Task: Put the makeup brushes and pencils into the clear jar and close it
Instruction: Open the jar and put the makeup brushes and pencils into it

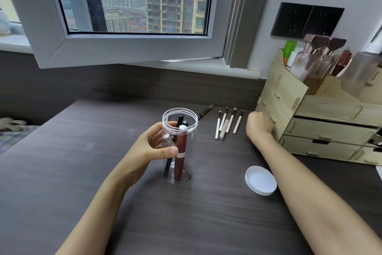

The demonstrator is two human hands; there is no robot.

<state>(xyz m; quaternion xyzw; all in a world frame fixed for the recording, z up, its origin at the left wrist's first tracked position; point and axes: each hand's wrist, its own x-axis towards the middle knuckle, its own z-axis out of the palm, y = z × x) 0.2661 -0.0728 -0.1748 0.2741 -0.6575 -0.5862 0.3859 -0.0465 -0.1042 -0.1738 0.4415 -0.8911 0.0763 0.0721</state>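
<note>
Clear plastic cylindrical jar: upright on the dark wood-grain desk, mid-scene, mouth open
Inside jar: dark red tube with white band and black pencils, leaning; lower ends blurred through the wall
Left hand: wrapped around the jar's left side, thumb across the front
Right hand: loosely curled, back to camera, fingers hidden; whether it grasps anything I cannot tell
White-handled makeup brushes: in a row just left of the right hand, far of the jar
Round white lid: lying inside-up, near right, partly behind the right forearm
Pale wooden drawer organiser: far right, cut off by the frame edge
Open room: bare desk left of and near the jar
</note>
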